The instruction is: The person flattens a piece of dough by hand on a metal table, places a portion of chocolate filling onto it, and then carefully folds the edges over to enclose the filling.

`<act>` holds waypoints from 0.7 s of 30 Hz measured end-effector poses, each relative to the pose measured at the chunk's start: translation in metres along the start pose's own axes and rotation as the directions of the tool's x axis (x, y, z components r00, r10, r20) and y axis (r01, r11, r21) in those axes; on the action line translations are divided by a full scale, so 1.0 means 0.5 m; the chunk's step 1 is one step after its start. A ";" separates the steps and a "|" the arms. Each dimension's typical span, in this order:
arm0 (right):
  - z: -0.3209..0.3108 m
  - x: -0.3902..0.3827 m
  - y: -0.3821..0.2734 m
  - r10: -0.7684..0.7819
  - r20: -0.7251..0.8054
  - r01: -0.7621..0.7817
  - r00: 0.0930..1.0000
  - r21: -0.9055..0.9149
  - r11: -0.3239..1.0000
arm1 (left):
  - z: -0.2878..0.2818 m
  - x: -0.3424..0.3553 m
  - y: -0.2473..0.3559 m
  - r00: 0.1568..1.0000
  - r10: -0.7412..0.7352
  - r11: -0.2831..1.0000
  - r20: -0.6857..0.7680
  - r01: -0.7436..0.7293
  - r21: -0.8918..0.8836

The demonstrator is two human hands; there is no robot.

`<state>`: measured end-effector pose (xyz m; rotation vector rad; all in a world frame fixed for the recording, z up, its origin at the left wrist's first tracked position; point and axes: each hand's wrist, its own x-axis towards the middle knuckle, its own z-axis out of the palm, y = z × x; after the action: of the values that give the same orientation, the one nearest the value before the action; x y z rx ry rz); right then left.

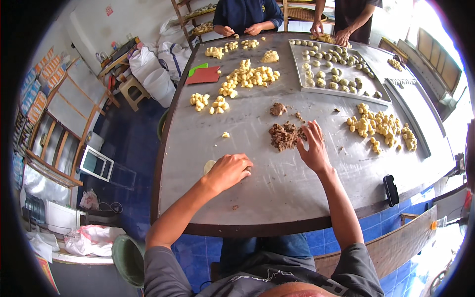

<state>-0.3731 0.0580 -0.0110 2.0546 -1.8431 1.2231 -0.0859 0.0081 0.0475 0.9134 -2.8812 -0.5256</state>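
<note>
The left hand (pixel 228 171) is pressed palm-down on the worktop (pixel 277 193), its fingers curled over a flat pale dough disc (pixel 209 166), of which only the left edge is seen past the knuckles; whether the disc is gripped or merely flattened cannot be told. The right hand (pixel 312 148) is held with spread, slightly bent fingers whose tips are set at the right edge of the brown filling (pixel 284 136); whether a pinch is taken cannot be told. The filling lies up and to the right of the disc, well apart from it, and just left of the right fingertips, so the right hand is much the nearer to it. A small dough piece (pixel 225 134) is seen between disc and filling, further up the worktop.
</note>
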 end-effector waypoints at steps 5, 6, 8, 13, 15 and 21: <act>0.000 0.002 -0.002 0.006 0.014 -0.006 1.000 -0.002 1.000 | 0.006 0.003 -0.017 0.992 0.102 0.995 -0.069 -0.102 0.008; 0.002 0.001 -0.003 0.007 0.015 -0.007 1.000 -0.001 1.000 | 0.004 0.004 -0.019 0.997 0.079 0.997 0.000 -0.079 0.014; 0.003 0.000 -0.003 0.000 0.014 0.000 1.000 -0.024 1.000 | 0.002 0.005 -0.018 0.999 0.053 0.999 0.001 -0.053 0.004; -0.003 -0.001 -0.003 0.016 0.017 -0.016 1.000 -0.002 1.000 | -0.013 -0.007 -0.018 0.995 0.095 0.995 0.013 -0.095 -0.021; -0.006 -0.008 0.006 0.029 0.020 -0.029 0.999 -0.008 1.000 | -0.016 0.008 -0.013 0.994 -0.021 0.999 0.107 0.017 0.041; 0.003 0.005 -0.009 -0.027 0.028 0.026 0.999 0.025 0.999 | 0.005 -0.022 -0.041 0.991 0.103 0.994 -0.084 -0.105 -0.014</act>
<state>-0.3687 0.0563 -0.0086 2.1125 -1.8157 1.2229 -0.0662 -0.0007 0.0386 0.7587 -2.8257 -0.4918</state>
